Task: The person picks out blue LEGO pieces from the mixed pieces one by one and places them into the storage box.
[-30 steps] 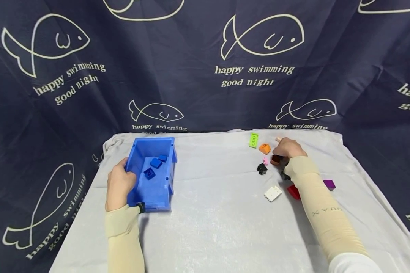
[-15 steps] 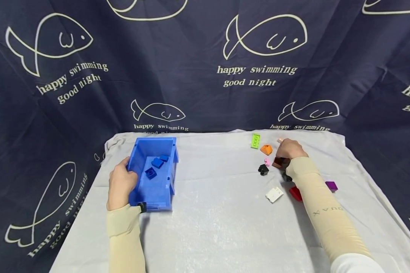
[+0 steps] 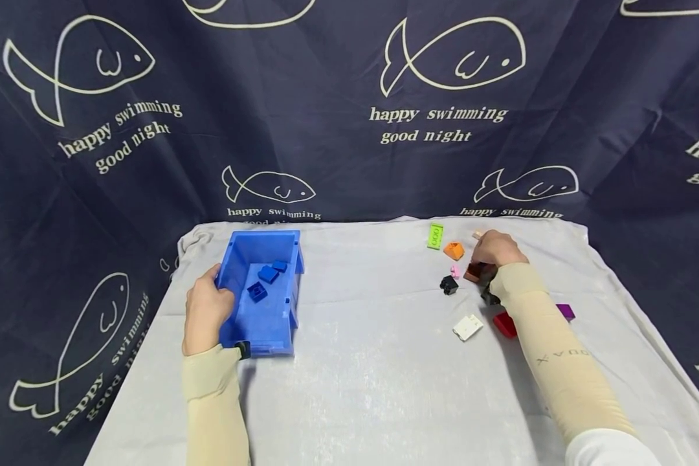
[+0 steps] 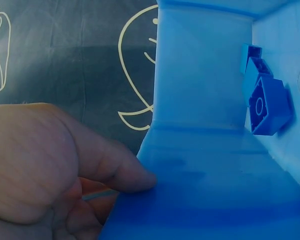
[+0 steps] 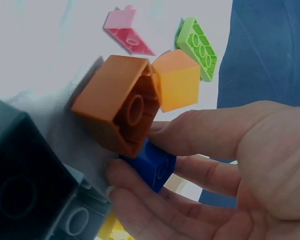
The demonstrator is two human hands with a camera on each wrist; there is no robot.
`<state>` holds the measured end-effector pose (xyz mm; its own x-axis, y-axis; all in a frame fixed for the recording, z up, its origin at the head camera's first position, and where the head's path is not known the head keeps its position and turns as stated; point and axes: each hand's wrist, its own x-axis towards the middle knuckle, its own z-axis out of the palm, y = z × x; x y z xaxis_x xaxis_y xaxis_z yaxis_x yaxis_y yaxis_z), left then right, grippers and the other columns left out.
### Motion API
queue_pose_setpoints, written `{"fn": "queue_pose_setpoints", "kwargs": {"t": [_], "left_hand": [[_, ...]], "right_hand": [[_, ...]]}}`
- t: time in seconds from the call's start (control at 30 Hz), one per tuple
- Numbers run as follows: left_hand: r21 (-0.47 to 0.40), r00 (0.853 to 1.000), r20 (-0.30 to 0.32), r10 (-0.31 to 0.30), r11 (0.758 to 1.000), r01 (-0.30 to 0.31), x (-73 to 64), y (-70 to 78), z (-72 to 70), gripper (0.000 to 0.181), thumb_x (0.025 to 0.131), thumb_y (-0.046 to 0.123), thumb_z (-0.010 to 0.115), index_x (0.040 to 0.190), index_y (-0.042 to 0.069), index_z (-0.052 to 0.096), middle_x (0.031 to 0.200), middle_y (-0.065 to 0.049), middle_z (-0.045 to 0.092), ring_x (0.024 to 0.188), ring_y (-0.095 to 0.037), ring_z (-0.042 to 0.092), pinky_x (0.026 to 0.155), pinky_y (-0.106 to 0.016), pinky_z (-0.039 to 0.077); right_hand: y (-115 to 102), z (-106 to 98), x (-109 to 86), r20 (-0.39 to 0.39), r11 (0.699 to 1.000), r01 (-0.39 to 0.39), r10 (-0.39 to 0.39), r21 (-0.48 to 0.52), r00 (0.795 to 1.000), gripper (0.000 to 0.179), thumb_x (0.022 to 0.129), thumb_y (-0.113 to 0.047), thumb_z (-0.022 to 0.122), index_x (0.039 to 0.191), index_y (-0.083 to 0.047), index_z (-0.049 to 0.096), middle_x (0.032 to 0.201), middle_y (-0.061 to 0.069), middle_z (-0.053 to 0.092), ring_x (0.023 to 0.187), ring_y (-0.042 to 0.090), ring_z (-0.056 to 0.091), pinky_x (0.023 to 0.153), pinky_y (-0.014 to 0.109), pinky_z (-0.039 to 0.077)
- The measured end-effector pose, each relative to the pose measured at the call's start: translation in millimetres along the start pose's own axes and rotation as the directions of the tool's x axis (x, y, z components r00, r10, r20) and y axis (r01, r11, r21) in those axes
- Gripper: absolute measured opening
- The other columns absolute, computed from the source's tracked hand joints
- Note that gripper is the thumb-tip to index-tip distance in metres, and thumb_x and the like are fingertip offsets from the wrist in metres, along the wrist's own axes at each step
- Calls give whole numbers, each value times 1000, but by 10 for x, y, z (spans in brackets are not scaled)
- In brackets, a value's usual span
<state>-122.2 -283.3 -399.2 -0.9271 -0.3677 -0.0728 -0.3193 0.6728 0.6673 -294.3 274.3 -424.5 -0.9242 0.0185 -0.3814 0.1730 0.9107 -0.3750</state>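
My left hand (image 3: pixel 206 310) grips the left wall of a blue plastic bin (image 3: pixel 262 333), its thumb (image 4: pixel 125 170) over the rim and on the inner side. Three blue toy bricks (image 3: pixel 268 274) lie in the bin. Over at the right, my right hand (image 3: pixel 498 248) is among loose bricks. In the right wrist view its thumb and fingers pinch a blue brick (image 5: pixel 152 162), which the head view hides. A brown brick (image 5: pixel 110 90) lies right at the thumb tip and overlaps the blue one. Beside the brown brick is an orange sloped brick (image 5: pixel 177 82).
Around the right hand lie a lime brick (image 3: pixel 435 237), a pink one (image 3: pixel 455 271), a black one (image 3: pixel 449 285), a white one (image 3: pixel 468 327), a red one (image 3: pixel 504 325) and a purple one (image 3: pixel 565 311). A yellow piece (image 5: pixel 115 230) shows below the fingers. Dark fish-print cloth hangs behind the table.
The head view has shifted slightly. My right hand stays among the bricks with only a small shift of the fingers, and my left hand keeps its grip on the bin.
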Motion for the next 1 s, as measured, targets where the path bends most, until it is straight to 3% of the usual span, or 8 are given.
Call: {"fn": "queue_pose_setpoints", "kwargs": {"t": [0.3,0.57,0.8,1.0], "left_hand": [[-2,1000,-1,2,1000,-2,0,12,-12,68,89,1,35,157,-2,39,150,-33,48,135,-52,49,111,-64,40],[-3,1000,0,13,1000,-13,3,10,-5,69,88,1,34,156,-4,39,151,-32,48,136,-52,48,111,-64,39],[-8,1000,-5,-3,1000,3,22,-3,-8,68,89,2,34,158,0,39,152,-31,48,136,-51,48,111,-64,40],[-16,1000,5,-14,1000,14,25,-4,-17,69,90,3,35,159,1,38,153,-31,47,137,-50,48,111,-64,40]], "right_hand": [[-56,-55,-52,7,998,-15,15,59,1000,19,90,-14,57,97,0,67,85,14,63,70,26,64,55,32,51],[-235,-160,-245,-68,998,63,-63,8,996,21,86,-16,64,103,-4,69,88,11,66,81,27,61,65,34,48],[-521,-199,-355,-95,989,147,-148,-16,984,34,85,-18,68,115,-1,68,85,12,72,73,24,63,63,34,49],[-808,-211,-483,-109,975,221,-222,-22,969,39,87,-19,67,122,-1,69,118,21,68,89,33,60,74,42,50]]}}
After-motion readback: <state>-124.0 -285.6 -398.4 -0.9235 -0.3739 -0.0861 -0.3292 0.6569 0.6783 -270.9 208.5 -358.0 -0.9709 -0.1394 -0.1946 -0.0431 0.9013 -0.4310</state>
